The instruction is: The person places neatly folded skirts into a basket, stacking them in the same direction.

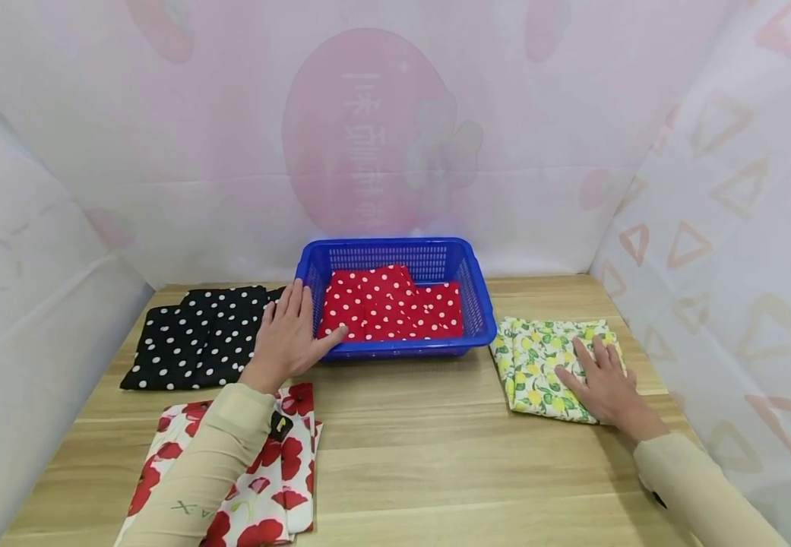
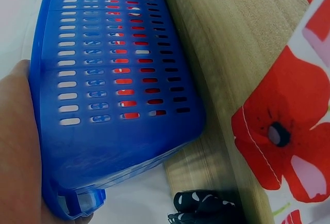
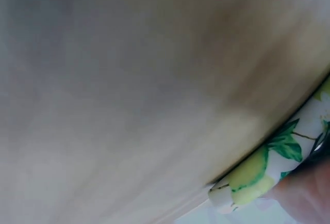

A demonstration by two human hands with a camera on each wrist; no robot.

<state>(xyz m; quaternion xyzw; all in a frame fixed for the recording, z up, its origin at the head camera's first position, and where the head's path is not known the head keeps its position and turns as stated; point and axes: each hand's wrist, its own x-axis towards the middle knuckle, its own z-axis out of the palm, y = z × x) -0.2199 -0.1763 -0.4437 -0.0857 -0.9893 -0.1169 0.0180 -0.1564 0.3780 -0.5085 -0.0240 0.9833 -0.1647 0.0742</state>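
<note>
A blue plastic basket (image 1: 409, 349) with slotted walls stands at the back middle of the table, holding folded red polka-dot cloth (image 1: 374, 304). At its left front corner is my left hand (image 1: 290, 334), fingers straight along the left rim and thumb reaching over the front rim. In the left wrist view that hand (image 2: 19, 141) lies against the edge of the basket (image 2: 118, 152). Over on the right, my right hand (image 1: 602, 384) rests with spread fingers on a folded lemon-print cloth (image 1: 539, 365). The right wrist view catches only an edge of this cloth (image 3: 252, 177).
Folded black cloth with white dots (image 1: 190, 342) lies left of the basket. Nearer the front, a white cloth with red poppies (image 1: 286, 486) sits partly under my left forearm. Printed fabric walls (image 1: 231, 114) enclose the wooden table (image 1: 422, 448) at the back and sides.
</note>
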